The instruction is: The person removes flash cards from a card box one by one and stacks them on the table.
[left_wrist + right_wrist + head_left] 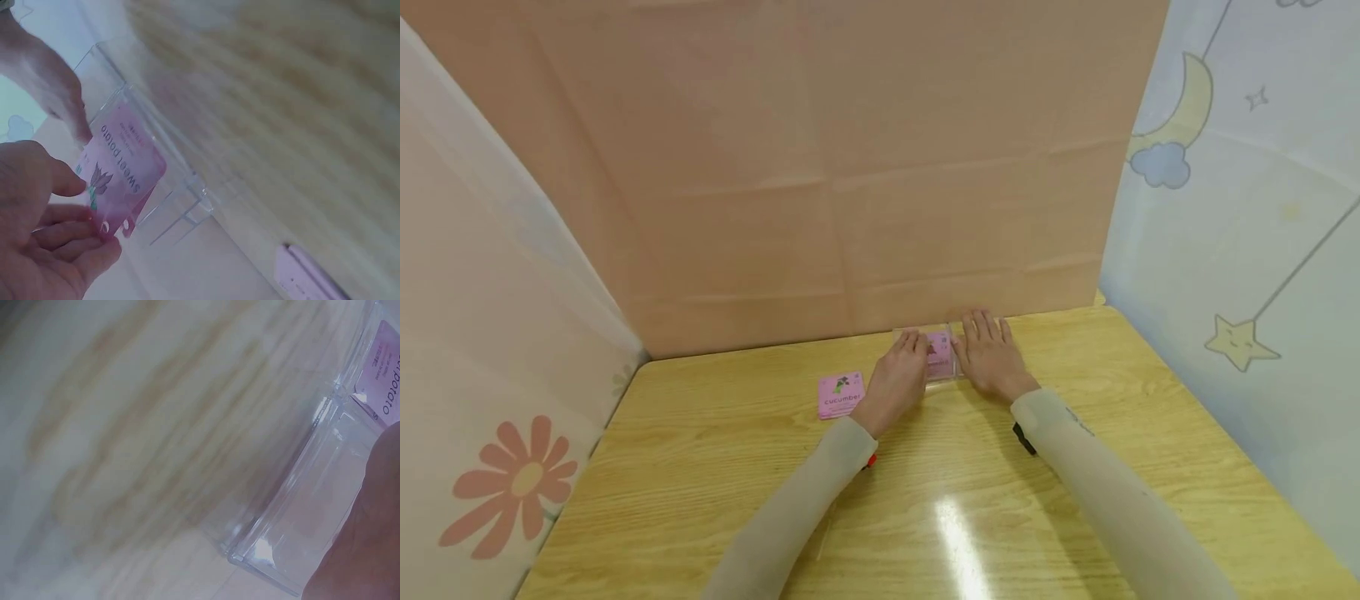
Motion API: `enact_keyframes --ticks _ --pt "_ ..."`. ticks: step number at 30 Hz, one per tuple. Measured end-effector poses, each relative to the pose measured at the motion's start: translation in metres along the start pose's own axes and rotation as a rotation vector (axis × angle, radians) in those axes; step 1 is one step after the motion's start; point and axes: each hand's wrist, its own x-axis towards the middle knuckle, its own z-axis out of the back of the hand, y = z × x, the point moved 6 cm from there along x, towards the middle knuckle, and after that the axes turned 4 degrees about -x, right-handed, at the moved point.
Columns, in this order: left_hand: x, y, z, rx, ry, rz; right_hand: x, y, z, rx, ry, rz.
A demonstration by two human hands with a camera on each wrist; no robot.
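Observation:
At the back of the table, my left hand [897, 379] pinches pink picture cards between thumb and fingertips. The front card [125, 150] reads "Sweet potato" and shows a purple vegetable with green; a second card edge with a punched hole shows behind it. These cards stand in one compartment of a clear plastic box [300, 506]. My right hand [994, 358] lies over the box's right part, fingers straight and pointing to the back. Left of my left hand, a small stack of pink cards [838, 398] lies flat with "cucumber" on top.
The wooden table [715, 467] ends at the back against an orange-tan cloth [737, 208]. A white cloth with a red flower [526, 481] hangs on the left. A pale blue cloth with a moon and star [1242, 343] hangs on the right.

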Motion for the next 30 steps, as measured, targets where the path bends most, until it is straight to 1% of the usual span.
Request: enact_keyframes --ticks 5,7,9,12,13,17,20,21,24,27,30 --pt "0.004 0.006 0.003 -0.158 0.069 0.036 0.0 -0.004 -0.004 0.0 0.01 -0.005" --pt "0.005 0.01 0.005 -0.22 0.09 0.066 0.0 -0.004 -0.005 0.003 0.019 -0.002" --pt "0.005 0.015 0.006 -0.304 0.108 0.104 0.0 -0.003 -0.005 0.001 0.028 0.001" --pt "0.006 0.022 0.009 -0.414 0.118 0.157 0.0 -0.003 -0.005 0.002 0.032 0.004" --pt "0.006 0.024 0.01 -0.453 0.114 0.167 0.0 -0.003 -0.005 0.002 0.031 0.004" --pt "0.01 0.035 0.01 -0.521 0.076 0.184 0.001 -0.004 -0.005 -0.002 0.034 0.002" --pt "0.011 0.044 0.009 -0.601 0.047 0.201 0.001 -0.004 -0.006 -0.003 0.035 0.001" --pt "0.011 0.047 0.008 -0.648 0.037 0.215 0.001 -0.004 -0.006 -0.002 0.033 0.002" --pt "0.011 0.054 0.007 -0.757 0.007 0.23 0.001 -0.002 -0.004 -0.001 0.025 0.002" --pt "0.01 0.057 0.006 -0.803 -0.007 0.238 -0.002 0.0 0.0 -0.004 0.027 -0.001" --pt "0.009 0.058 0.004 -0.829 -0.013 0.247 -0.004 0.003 0.003 -0.006 0.028 -0.003"
